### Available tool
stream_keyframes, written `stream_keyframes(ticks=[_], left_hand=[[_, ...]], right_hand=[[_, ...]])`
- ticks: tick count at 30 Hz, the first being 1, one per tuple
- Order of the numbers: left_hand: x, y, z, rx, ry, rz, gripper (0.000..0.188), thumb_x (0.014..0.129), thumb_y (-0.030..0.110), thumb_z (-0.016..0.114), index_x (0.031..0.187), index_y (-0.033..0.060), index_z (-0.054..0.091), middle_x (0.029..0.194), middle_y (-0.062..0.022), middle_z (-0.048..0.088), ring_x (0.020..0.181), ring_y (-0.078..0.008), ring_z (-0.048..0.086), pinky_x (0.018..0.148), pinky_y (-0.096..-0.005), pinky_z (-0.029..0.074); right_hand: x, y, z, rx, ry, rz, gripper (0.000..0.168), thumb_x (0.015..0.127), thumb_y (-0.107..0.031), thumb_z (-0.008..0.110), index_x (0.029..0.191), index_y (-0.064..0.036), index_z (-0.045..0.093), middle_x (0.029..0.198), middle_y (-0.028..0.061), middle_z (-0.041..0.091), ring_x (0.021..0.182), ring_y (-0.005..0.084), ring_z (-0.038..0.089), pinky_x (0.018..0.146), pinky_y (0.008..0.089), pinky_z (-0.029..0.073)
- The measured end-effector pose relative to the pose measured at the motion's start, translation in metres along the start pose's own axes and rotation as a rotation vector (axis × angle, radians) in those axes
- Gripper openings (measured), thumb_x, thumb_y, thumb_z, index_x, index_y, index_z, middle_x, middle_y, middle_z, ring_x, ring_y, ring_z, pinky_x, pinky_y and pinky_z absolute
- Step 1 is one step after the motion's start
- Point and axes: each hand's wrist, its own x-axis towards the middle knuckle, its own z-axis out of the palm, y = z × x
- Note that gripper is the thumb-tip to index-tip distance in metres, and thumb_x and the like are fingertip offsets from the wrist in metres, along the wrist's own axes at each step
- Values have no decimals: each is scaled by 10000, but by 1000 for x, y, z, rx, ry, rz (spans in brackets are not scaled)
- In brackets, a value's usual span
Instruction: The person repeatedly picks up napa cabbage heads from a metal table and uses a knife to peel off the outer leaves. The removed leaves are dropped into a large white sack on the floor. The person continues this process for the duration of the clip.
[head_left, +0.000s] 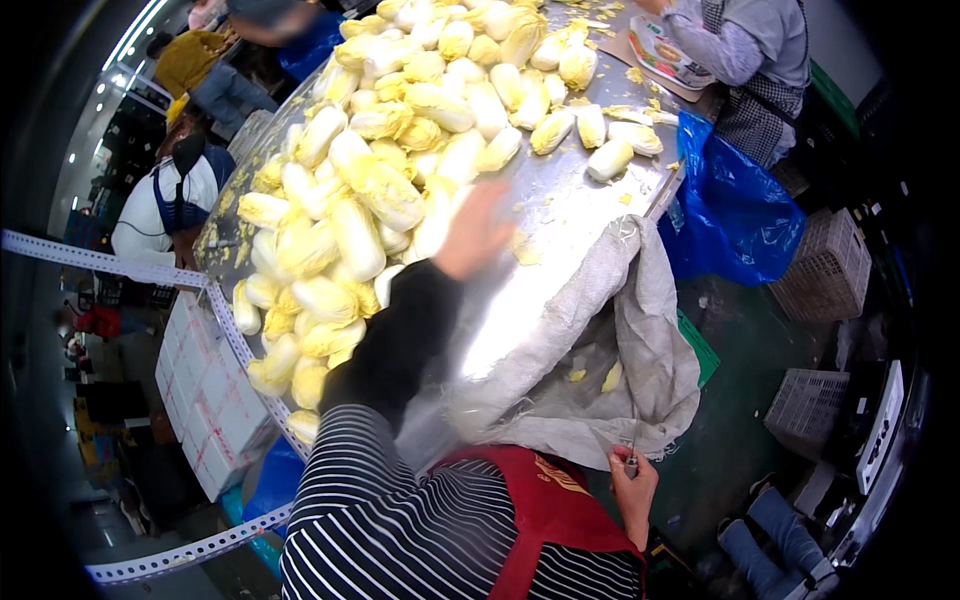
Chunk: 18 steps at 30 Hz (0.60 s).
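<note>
My left hand (474, 231), blurred, reaches over the metal table (551, 199) beside a large heap of trimmed napa cabbages (375, 187). Its fingers look spread, and no held thing shows. Low at the right, my right hand (634, 484) grips the handle of a thin-bladed knife (631, 466), blade pointing away from me. Just beyond that hand, a white woven sack (660, 337) gapes at the table's near edge. A few yellow leaf scraps (612, 377) lie inside it. Some cabbages (611, 160) lie apart from the heap, towards the right edge.
A blue plastic bag (739, 202) hangs off the table's right edge near another person (739, 67). Plastic crates (821, 266) stand on the floor to the right. White boxes (214, 397) are stacked at the left, behind a perforated metal strip (240, 337). Other people work farther off.
</note>
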Motion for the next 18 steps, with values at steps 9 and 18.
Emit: stream_keyframes(ticks=[9, 18], left_hand=[[-10, -92, -120, 1151, -515, 370, 410, 790, 87, 496, 1199, 124, 493, 1212, -88, 501, 1262, -251, 367, 1103, -457, 195], [-2, -12, -133, 478, -140, -59, 715, 536, 233, 749, 1164, 20, 484, 1015, -190, 569, 966, -340, 555, 875, -393, 435]], right_hand=[[26, -39, 16, -180, 55, -556, 169, 793, -119, 651, 897, 14, 639, 641, 67, 601, 597, 92, 542, 566, 262, 430], [22, -44, 21, -64, 14, -602, 147, 843, -147, 618, 876, -5, 613, 622, 46, 601, 527, 91, 538, 500, 241, 415]])
